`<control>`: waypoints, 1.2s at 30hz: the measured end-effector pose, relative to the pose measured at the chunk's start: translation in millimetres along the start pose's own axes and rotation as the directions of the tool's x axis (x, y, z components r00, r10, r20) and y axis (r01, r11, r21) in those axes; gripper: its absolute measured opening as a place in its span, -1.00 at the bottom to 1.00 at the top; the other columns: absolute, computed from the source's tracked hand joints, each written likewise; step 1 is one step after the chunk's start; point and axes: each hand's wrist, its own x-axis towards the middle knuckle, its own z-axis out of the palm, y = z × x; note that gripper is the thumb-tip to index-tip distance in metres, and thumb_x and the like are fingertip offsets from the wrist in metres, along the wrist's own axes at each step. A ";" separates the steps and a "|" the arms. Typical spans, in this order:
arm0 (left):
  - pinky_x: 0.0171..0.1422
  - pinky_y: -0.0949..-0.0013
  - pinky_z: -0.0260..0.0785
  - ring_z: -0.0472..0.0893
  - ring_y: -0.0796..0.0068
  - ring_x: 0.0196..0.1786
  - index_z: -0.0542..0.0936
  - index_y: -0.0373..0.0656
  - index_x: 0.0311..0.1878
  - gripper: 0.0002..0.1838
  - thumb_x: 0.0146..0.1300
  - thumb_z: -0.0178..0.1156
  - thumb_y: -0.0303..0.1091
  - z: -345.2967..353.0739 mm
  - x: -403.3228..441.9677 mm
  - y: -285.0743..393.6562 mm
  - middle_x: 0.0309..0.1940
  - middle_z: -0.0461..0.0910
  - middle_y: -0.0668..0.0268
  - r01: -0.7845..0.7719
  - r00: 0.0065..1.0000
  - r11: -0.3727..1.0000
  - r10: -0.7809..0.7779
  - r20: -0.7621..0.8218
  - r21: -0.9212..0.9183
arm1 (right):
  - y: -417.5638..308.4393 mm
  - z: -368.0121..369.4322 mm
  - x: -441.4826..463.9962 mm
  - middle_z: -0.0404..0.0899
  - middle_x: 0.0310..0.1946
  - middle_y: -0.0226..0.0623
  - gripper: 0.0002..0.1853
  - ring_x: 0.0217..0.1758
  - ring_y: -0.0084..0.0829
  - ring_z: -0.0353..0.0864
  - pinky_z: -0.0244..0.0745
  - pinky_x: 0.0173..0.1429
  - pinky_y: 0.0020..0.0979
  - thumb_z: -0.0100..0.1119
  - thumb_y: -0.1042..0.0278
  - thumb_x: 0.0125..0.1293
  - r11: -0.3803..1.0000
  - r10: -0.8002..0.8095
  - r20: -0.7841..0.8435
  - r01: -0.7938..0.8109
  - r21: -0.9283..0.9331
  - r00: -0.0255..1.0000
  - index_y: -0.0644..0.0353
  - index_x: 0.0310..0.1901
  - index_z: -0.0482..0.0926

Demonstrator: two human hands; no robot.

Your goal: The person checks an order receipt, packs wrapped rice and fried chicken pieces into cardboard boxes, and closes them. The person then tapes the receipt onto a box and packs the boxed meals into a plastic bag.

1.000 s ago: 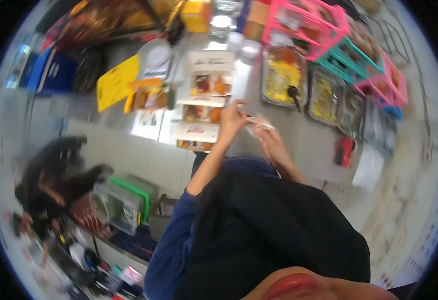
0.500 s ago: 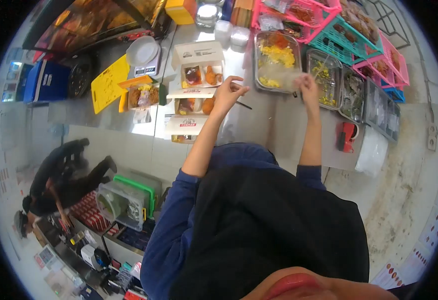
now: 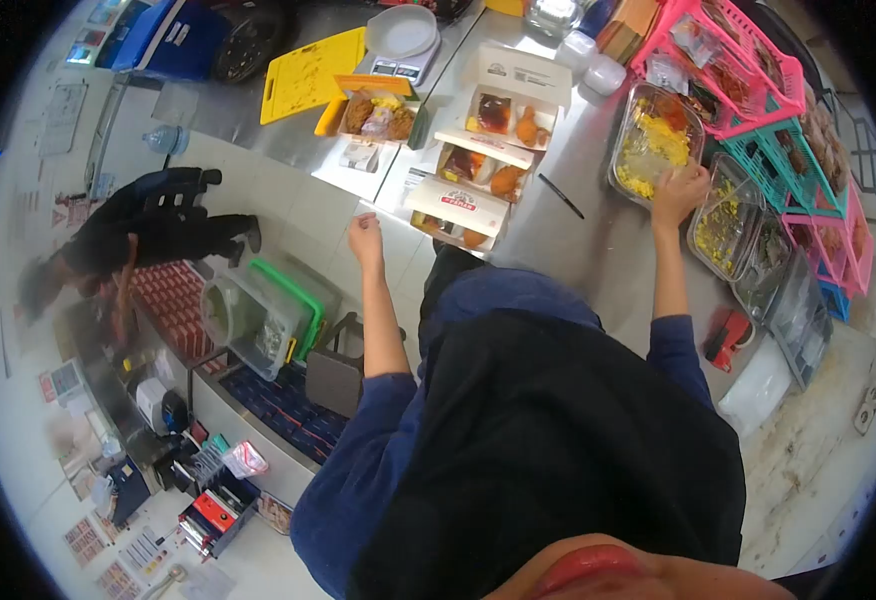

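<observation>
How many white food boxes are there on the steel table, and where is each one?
3, in one row: the far box, the middle box just before it, and the near box at the edge of the steel table.

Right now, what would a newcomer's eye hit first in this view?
Probably the bright pink baskets and teal basket, loaded at the counter's far right. Next, the yellow board near the scale, toward the left of the counter. Then the open food boxes mid-counter, with the right hand at the tray of yellow food farther right.
</observation>
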 end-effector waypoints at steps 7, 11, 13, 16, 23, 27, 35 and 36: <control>0.04 0.01 0.37 0.55 0.09 0.01 0.61 -0.17 -0.11 -0.65 0.06 0.34 -0.20 45.9 27.2 -1.7 -0.17 0.66 0.14 -0.190 0.975 0.873 0.115 0.190 0.449 | -105.9 10.0 -113.5 0.47 -0.07 -0.07 -0.61 0.03 -0.04 0.47 0.46 0.06 -0.12 0.22 0.40 0.13 0.939 -0.257 0.529 0.079 0.334 0.809 0.26 0.02 0.45; 0.05 -0.04 0.36 0.55 0.12 0.04 0.62 -0.15 -0.10 -0.59 -0.01 0.40 -0.17 47.1 33.5 25.7 -0.14 0.66 0.12 -0.245 0.936 0.815 0.058 0.347 0.525 | -108.1 47.1 -154.1 0.50 -0.14 -0.07 -0.64 -0.04 -0.03 0.51 0.50 0.00 -0.14 0.24 0.40 0.09 0.986 -0.136 0.640 0.040 0.162 0.756 0.29 -0.07 0.46; 0.07 -0.03 0.38 0.60 0.03 -0.03 0.62 -0.19 -0.08 -0.58 0.01 0.40 -0.18 41.6 47.8 6.2 -0.13 0.65 0.06 -0.264 0.917 0.888 0.110 0.383 0.377 | -114.9 37.1 -164.8 0.52 -0.15 -0.03 -0.69 -0.11 -0.02 0.54 0.51 -0.04 -0.13 0.23 0.43 0.09 0.989 -0.002 0.700 -0.101 0.107 0.715 0.29 -0.11 0.46; -0.05 0.05 0.47 0.63 0.11 -0.06 0.52 -0.30 0.10 -0.53 0.13 0.34 -0.32 30.3 73.2 -16.7 -0.07 0.62 0.05 -0.345 0.935 0.927 0.325 0.141 0.149 | -115.6 10.4 -168.6 0.54 -0.18 -0.01 -0.77 -0.22 -0.08 0.59 0.53 -0.13 -0.15 0.19 0.51 0.12 0.956 0.112 0.766 -0.279 0.091 0.633 0.29 -0.16 0.45; -0.30 0.53 0.46 0.56 0.49 -0.18 0.18 -0.12 0.40 -0.32 0.24 0.20 -0.54 -8.6 -49.6 179.2 0.20 0.38 0.10 -0.125 0.570 0.900 0.409 0.712 -0.417 | -99.0 -107.5 -221.3 0.57 -0.30 -0.20 -0.85 -0.26 -0.39 0.60 0.56 -0.20 -0.33 0.15 0.35 0.24 -0.480 0.409 0.862 -0.733 0.482 0.299 0.20 -0.21 0.47; 0.43 0.19 0.14 0.35 0.09 0.30 0.37 -0.11 0.29 -0.35 0.05 0.19 -0.64 67.7 -149.1 173.0 0.30 0.28 0.06 -0.192 0.172 0.881 0.464 0.869 -0.433 | -47.0 -140.0 -267.2 0.58 -0.15 -0.09 -0.77 -0.16 -0.26 0.61 0.61 0.02 -0.23 0.07 0.39 0.22 -0.774 0.525 0.790 -0.210 0.598 0.316 0.29 -0.12 0.48; 0.42 0.02 0.05 0.15 0.19 0.47 0.35 0.02 0.34 -0.25 0.04 0.38 -0.18 249.8 -195.0 86.4 0.40 0.22 0.15 -0.812 0.324 0.578 0.560 0.763 -0.079 | -13.3 -102.6 -207.8 0.56 -0.18 -0.03 -0.76 0.01 -0.12 0.57 0.52 0.23 -0.15 -0.01 0.37 0.34 -0.745 0.473 0.812 -0.337 0.576 0.343 0.41 -0.15 0.49; 0.43 -0.02 -0.01 0.10 0.25 0.49 0.36 0.04 0.34 -0.24 0.05 0.33 -0.01 250.2 -197.6 90.3 0.42 0.20 0.25 -0.838 0.382 0.546 0.599 0.704 -0.010 | -14.2 -85.2 -202.5 0.54 -0.25 -0.08 -0.78 -0.03 -0.16 0.59 0.55 0.17 -0.18 -0.02 0.37 0.38 -0.677 0.461 0.810 -0.446 0.585 0.362 0.40 -0.18 0.49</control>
